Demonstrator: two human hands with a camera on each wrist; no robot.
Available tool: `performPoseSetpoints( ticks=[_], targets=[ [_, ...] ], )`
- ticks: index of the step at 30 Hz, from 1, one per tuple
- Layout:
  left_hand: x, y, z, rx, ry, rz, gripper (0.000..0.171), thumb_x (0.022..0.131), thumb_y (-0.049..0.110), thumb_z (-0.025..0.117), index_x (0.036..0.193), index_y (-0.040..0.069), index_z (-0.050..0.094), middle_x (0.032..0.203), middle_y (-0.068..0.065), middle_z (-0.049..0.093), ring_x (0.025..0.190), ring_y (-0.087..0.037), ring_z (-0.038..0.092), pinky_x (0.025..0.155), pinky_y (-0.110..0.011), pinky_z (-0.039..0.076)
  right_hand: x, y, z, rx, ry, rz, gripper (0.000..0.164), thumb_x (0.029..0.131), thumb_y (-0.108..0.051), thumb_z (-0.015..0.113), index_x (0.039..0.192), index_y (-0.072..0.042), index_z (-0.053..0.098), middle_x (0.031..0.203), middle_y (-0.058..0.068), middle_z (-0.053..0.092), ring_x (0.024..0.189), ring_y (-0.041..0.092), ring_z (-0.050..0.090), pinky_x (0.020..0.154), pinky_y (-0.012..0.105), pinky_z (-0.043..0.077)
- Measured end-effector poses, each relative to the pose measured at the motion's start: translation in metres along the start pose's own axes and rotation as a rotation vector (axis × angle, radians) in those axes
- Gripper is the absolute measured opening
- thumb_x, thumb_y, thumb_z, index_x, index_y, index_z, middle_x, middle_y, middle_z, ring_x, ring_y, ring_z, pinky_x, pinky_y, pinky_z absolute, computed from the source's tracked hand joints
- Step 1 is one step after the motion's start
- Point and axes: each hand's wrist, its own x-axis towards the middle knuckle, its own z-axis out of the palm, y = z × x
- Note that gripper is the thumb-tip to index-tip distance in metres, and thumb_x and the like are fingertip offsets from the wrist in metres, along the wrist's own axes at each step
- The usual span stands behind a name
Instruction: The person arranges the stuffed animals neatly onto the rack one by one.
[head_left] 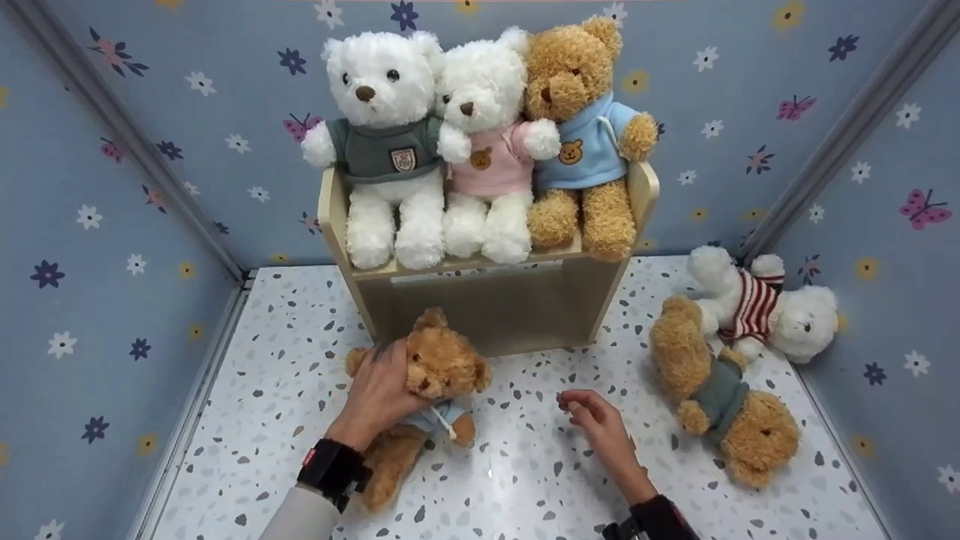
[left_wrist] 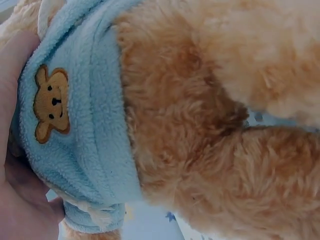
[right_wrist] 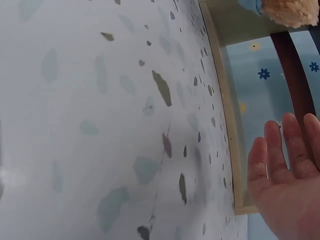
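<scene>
A brown teddy bear in a light blue hoodie leans back at the front left of the shelf, its face toward the camera. My left hand grips it at the neck and chest, thumb and fingers spread around the upper body. In the left wrist view, the hoodie carries a small bear-face patch, and the thumb side of the hand lies along its upper edge. Over the speckled floor, to the right of that bear, my right hand hovers with loosely bent fingers and holds nothing.
A wooden shelf stands at the back wall. Seated on top are a white bear in green, a white bear in pink and a brown bear in blue. At right lie a striped-sweater white bear and a green-shirted brown bear.
</scene>
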Motion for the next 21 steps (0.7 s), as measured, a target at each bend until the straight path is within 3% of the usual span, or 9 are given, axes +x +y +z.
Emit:
performPoseSetpoints(
  ticks=[4, 9, 16, 21],
  targets=[
    [0.006, 0.010, 0.005, -0.042, 0.016, -0.032, 0.102, 0.060, 0.054, 0.097, 0.130, -0.004, 0.050, 0.117, -0.024, 0.068, 0.113, -0.044, 0.064, 0.114, -0.059, 0.037, 0.004, -0.006, 0.012, 0.013, -0.053, -0.013, 0.029, 0.107, -0.017, 0.058, 0.126, 0.004, 0.065, 0.124, 0.021, 0.068, 0.113, 0.026, 0.066, 0.090, 0.028, 0.054],
    [0.016, 0.027, 0.013, -0.104, 0.037, -0.063, 0.097, 0.060, 0.046, 0.100, 0.128, -0.003, 0.050, 0.116, -0.023, 0.068, 0.113, -0.044, 0.064, 0.115, -0.058, 0.036, 0.010, -0.015, 0.031, 0.064, -0.158, -0.037, 0.034, 0.108, -0.016, 0.057, 0.134, 0.005, 0.060, 0.132, 0.026, 0.063, 0.122, 0.038, 0.061, 0.096, 0.030, 0.053],
    [0.023, 0.048, 0.024, -0.137, 0.077, -0.113, 0.099, 0.063, 0.048, 0.098, 0.132, -0.002, 0.049, 0.118, -0.024, 0.069, 0.115, -0.045, 0.063, 0.108, -0.061, 0.041, 0.016, -0.025, 0.051, 0.073, -0.244, -0.053, 0.044, 0.108, -0.015, 0.056, 0.148, 0.002, 0.047, 0.145, 0.024, 0.056, 0.133, 0.035, 0.055, 0.102, 0.029, 0.050],
    [0.026, 0.059, 0.032, -0.153, 0.115, -0.126, 0.091, 0.066, 0.042, 0.097, 0.130, 0.000, 0.048, 0.113, -0.022, 0.069, 0.107, -0.042, 0.066, 0.101, -0.060, 0.046, 0.017, -0.030, 0.060, 0.015, -0.241, 0.001, 0.055, 0.105, -0.023, 0.062, 0.154, -0.004, 0.044, 0.154, 0.017, 0.049, 0.139, 0.034, 0.049, 0.103, 0.038, 0.050]
  ],
)
